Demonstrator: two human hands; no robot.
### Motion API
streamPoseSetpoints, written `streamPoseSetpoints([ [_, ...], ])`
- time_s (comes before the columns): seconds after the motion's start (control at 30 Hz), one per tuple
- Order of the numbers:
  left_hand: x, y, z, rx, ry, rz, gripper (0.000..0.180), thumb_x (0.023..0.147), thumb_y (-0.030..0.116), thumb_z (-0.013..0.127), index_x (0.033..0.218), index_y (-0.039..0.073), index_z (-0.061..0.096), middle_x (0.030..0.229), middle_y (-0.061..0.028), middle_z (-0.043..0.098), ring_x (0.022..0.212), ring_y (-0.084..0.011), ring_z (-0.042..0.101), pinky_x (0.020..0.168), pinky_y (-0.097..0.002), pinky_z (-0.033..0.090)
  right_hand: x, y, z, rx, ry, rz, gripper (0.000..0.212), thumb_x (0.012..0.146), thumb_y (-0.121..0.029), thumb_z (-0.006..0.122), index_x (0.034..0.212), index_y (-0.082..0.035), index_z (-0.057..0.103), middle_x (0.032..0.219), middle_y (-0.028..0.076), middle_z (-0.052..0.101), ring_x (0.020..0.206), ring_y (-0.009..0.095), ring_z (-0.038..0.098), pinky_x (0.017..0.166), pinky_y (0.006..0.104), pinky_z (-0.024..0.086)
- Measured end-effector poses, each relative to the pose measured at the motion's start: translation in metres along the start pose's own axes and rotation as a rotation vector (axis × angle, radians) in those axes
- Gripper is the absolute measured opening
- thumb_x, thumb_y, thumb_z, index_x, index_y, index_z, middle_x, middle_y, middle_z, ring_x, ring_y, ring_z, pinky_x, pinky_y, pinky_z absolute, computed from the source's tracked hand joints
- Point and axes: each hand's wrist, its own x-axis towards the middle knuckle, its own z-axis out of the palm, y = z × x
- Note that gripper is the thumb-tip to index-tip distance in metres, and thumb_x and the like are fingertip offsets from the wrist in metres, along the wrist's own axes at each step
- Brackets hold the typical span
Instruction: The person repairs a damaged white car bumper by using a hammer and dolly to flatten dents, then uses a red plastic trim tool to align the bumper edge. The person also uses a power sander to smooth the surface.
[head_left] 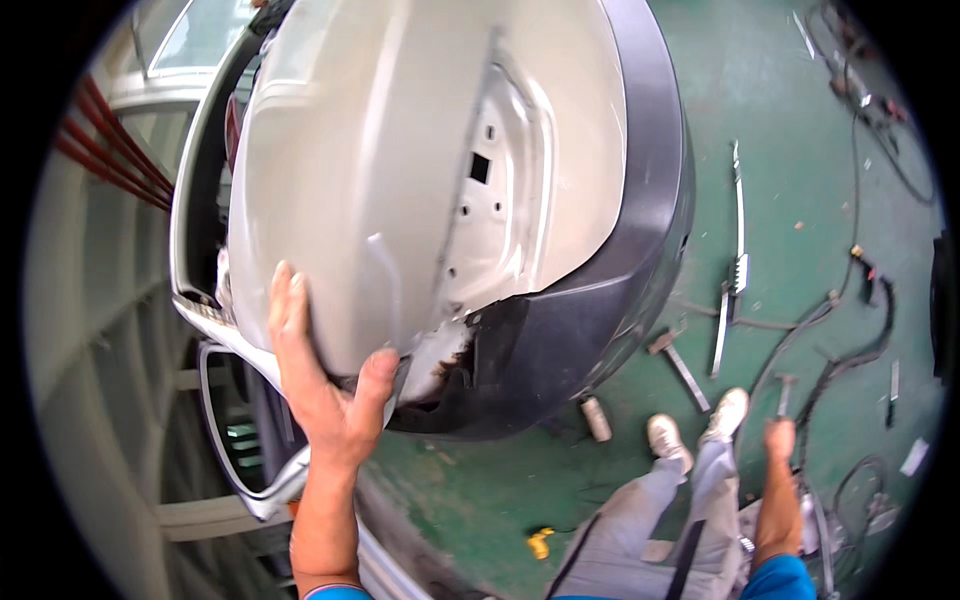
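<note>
My left hand (325, 390) lies on the lower corner of a beige car tailgate (330, 180), thumb apart from the stretched fingers. Beneath that corner, bare whitish metal with ragged brown edges (445, 370) shows beside the dark grey bumper (560, 340). A recess with several holes (490, 190) is pressed into the tailgate. Down at my right side, my right hand (780, 440) is closed around the handle of a hammer (786, 388), its head pointing away from me. The hammer is apart from the car.
On the green floor (720, 60) lie another hammer (682, 370), a long metal bar tool (738, 230), a cylindrical can-like object (596, 418), a yellow tool (540, 543) and dark cables (850, 355). The car's side window (240, 430) is at left. My shoes (727, 412) stand near the bumper.
</note>
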Motion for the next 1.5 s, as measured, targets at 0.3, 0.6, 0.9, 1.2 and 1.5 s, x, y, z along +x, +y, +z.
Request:
streamPoseSetpoints([
  [0.3,-0.006,-0.075,-0.019,-0.173,0.128,0.014,0.05,0.099,0.028,0.062,0.138,-0.003,0.061,0.146,-0.0264,0.054,0.135,-0.0454,0.05,0.112,-0.0529,0.037,-0.221,-0.471,-0.312,1.166,0.129,-0.888,0.041,0.107,-0.029,0.057,0.135,0.001,0.063,0.129,0.012,0.066,0.119,0.02,0.061,0.104,0.0351,0.048],
  [0.6,-0.027,-0.087,-0.007,-0.075,0.274,-0.128,0.05,0.099,0.037,0.061,0.139,0.009,0.064,0.148,-0.0184,0.056,0.138,-0.0398,0.05,0.114,-0.0508,0.037,-0.29,-0.63,-0.35,1.848,0.154,-1.09,0.047,0.111,-0.033,0.042,0.133,0.006,0.056,0.127,0.014,0.061,0.114,0.022,0.059,0.099,0.0356,0.048],
  [0.9,-0.026,-0.094,-0.012,-0.092,0.239,-0.129,0.05,0.098,0.034,0.061,0.14,0.007,0.063,0.149,-0.0186,0.055,0.14,-0.04,0.048,0.115,-0.0527,0.036,-0.315,-0.627,-0.353,1.769,0.137,-0.982,0.052,0.11,-0.04,0.044,0.137,0.003,0.053,0.133,0.014,0.058,0.118,0.022,0.058,0.099,0.0377,0.047],
  [1.2,-0.027,-0.095,-0.02,-0.085,0.117,-0.155,0.054,0.094,0.03,0.062,0.141,0.003,0.061,0.15,-0.0218,0.053,0.14,-0.0431,0.048,0.115,-0.0537,0.035,-0.263,-0.546,-0.377,1.6,0.623,-1.02,0.058,0.108,-0.047,0.039,0.142,-0.002,0.052,0.143,0.011,0.057,0.132,0.024,0.051,0.113,0.0437,0.035],
  [1.5,-0.014,-0.092,-0.014,-0.104,0.134,-0.119,0.054,0.095,0.027,0.062,0.143,0.002,0.06,0.151,-0.0219,0.053,0.14,-0.043,0.048,0.115,-0.052,0.035,-0.323,-0.629,-0.35,1.665,0.315,-1.099,0.065,0.108,-0.042,0.05,0.148,0.007,0.037,0.145,0.019,0.047,0.133,0.027,0.046,0.116,0.0415,0.033],
])
